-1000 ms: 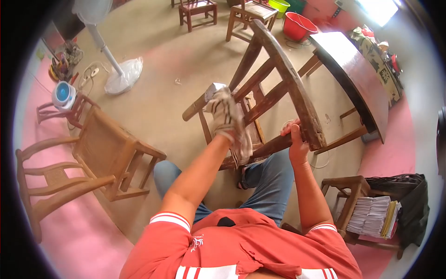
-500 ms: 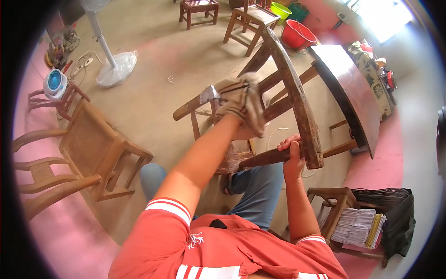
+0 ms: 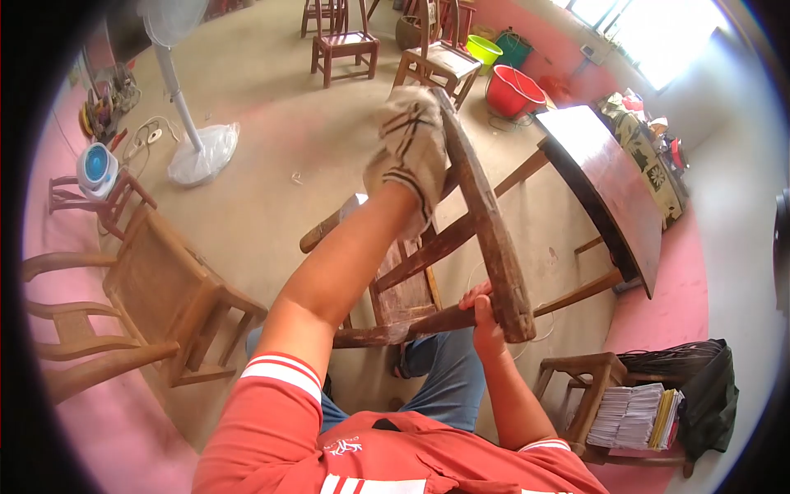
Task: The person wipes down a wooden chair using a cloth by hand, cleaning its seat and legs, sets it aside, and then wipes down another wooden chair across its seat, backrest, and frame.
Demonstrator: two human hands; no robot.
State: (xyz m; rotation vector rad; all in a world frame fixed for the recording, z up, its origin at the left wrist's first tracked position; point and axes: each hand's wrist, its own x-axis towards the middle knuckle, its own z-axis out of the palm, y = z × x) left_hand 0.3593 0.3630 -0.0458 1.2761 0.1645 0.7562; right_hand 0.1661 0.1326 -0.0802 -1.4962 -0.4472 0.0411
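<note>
A beige floor [image 3: 271, 123] spreads between pink-based walls; its widest bare stretch runs from the plastic-wrapped base of the pedestal fan [image 3: 183, 95] towards the wooden chair [image 3: 498, 247] tilted up before the person; on the right the curved edge of the dark-topped table [image 3: 609, 173] narrows the room, and on the left a wooden armchair [image 3: 160, 284] lies near the person's knee. The red shirt [image 3: 263, 420] carries a white emblem [image 3: 342, 447] with lettering too small to read; nothing can be made out on the stacked papers [image 3: 627, 416] at lower right. The right hand [image 3: 488, 325] is clamped around a post of the chair, beside the lower end of its long rail; the left hand [image 3: 398, 198] is mostly covered by a striped beige cloth [image 3: 411, 123], so I cannot tell how its fingers stand; half a second ago the cloth was over the crossbars, now it is at the rail's upper end.
</note>
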